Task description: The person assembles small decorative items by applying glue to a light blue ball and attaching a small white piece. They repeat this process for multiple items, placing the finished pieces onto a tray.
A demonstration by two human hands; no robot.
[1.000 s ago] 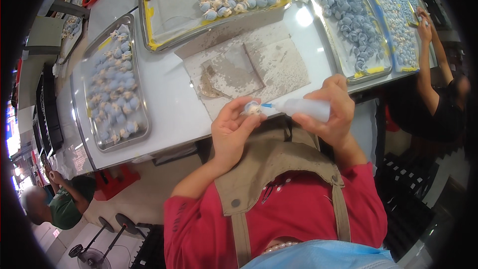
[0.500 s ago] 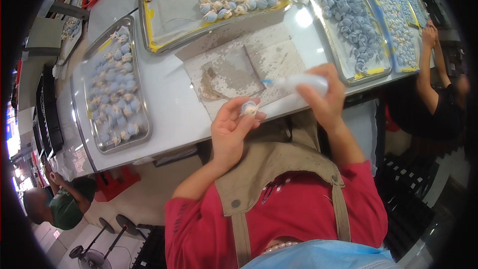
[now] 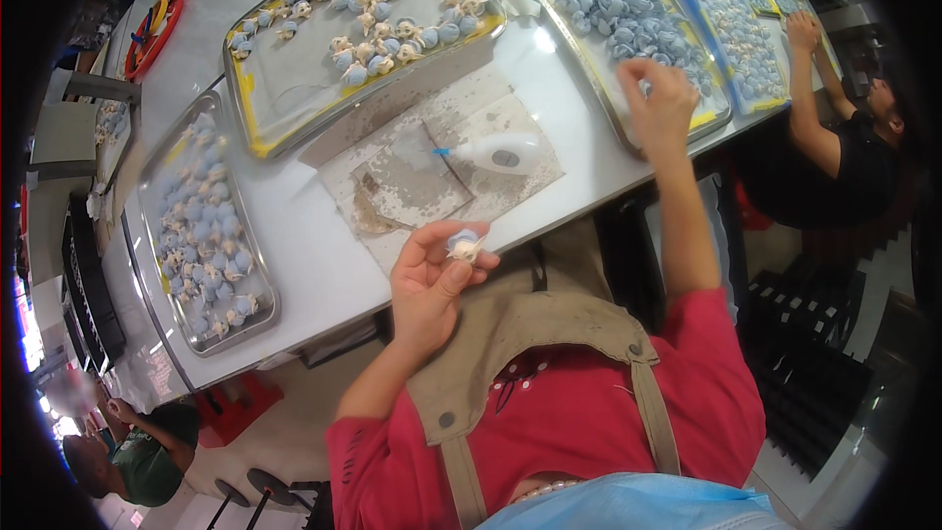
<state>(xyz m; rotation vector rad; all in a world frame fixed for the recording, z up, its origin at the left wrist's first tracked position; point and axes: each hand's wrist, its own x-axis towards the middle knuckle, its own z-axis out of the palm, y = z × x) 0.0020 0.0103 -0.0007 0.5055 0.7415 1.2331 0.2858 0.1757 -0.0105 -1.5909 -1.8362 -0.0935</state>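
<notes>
Above the table's front edge, my left hand (image 3: 427, 285) pinches a small cream-and-pale-blue figurine (image 3: 465, 247) between thumb and fingers. My right hand (image 3: 659, 106) is raised over the near part of a metal tray (image 3: 603, 103) holding many blue-grey, cup-like pieces (image 3: 628, 15). Its fingers are bent together, with a small pale bit showing at the tips that I cannot make out clearly. On a stained cardboard sheet (image 3: 535, 128) lies a white squeeze bottle (image 3: 502, 153) with a blue nozzle pointing left, touched by neither hand.
Two metal trays of blue-and-cream figurines stand at the back (image 3: 294, 128) and left (image 3: 270, 319). Further right is a blue-edged tray (image 3: 702, 20) of small pieces, near a co-worker in black (image 3: 834, 152). Another person in green (image 3: 147, 461) sits lower left. A red ring-shaped basket (image 3: 177, 15) lies far left.
My right hand has let go of the bottle, now lying on the cardboard, and has moved up and right to the tray of blue-grey pieces. My left hand still holds the figurine.
</notes>
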